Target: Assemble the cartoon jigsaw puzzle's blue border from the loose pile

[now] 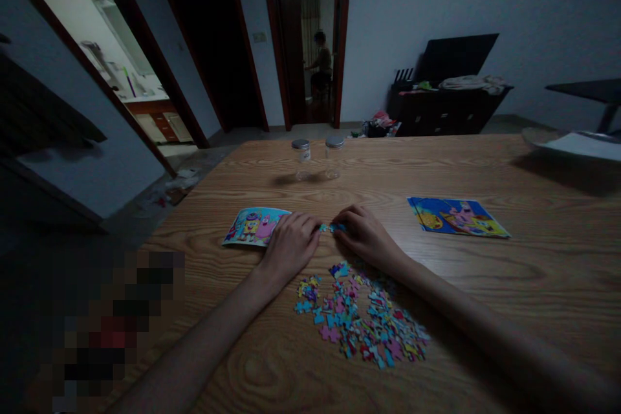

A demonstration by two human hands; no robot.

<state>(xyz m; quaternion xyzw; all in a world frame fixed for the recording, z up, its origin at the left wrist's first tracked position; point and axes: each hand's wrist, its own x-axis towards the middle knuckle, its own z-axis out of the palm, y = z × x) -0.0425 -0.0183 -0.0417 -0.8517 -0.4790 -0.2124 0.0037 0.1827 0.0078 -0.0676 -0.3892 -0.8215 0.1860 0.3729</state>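
A short strip of joined jigsaw puzzle pieces (330,228), mostly light blue, lies between my hands on the wooden table. My left hand (294,240) has its fingers closed at the strip's left end and partly covers a picture card (252,225) with yellow and pink cartoon figures. From the other side, my right hand (363,233) pinches the strip's right end with curled fingers; its fingertips are partly hidden. Nearer to me, between my forearms, spreads a loose pile of puzzle pieces (356,320) in blue, pink, yellow and white.
Two clear jars with grey lids, a left jar (301,160) and a right jar (334,158), stand beyond my hands. A second cartoon card (458,217) lies to the right. A glass dish (572,143) sits at the far right edge. A person (321,65) sits beyond the doorway.
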